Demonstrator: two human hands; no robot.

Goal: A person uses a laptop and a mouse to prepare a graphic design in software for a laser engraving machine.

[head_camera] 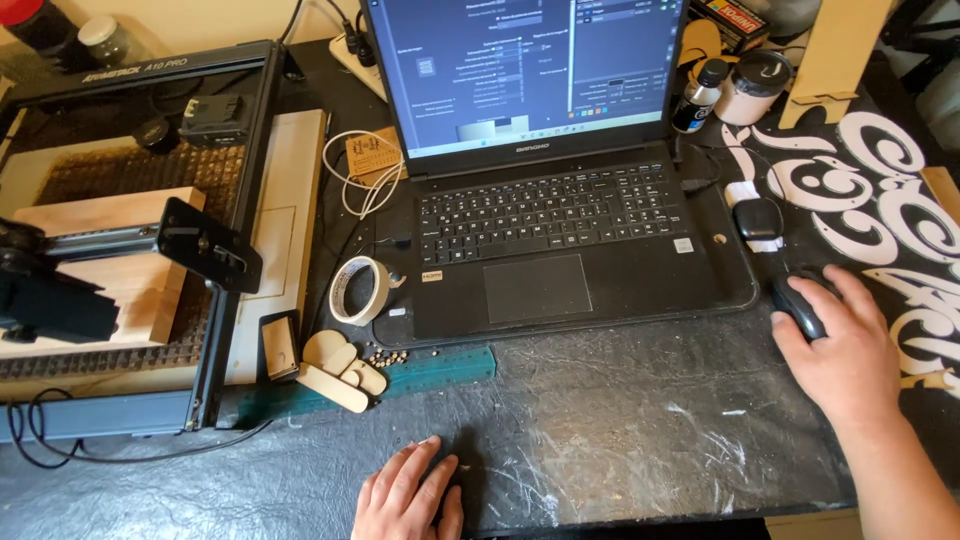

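While the worn black table (pixel 620 420) held everything, a frame-type laser engraver (pixel 120 240) w/ wood blocks sat at far left and an open laptop (pixel 545 200) at centre. The right hand (pixel 845 345) cupped a black mouse (pixel 797 308) just right of the laptop, fingers curled over it. The left hand (pixel 405 495) lay flat near the front edge, fingers loose, holding nothing. A tape roll (pixel 360 290) sat btw engraver and laptop.
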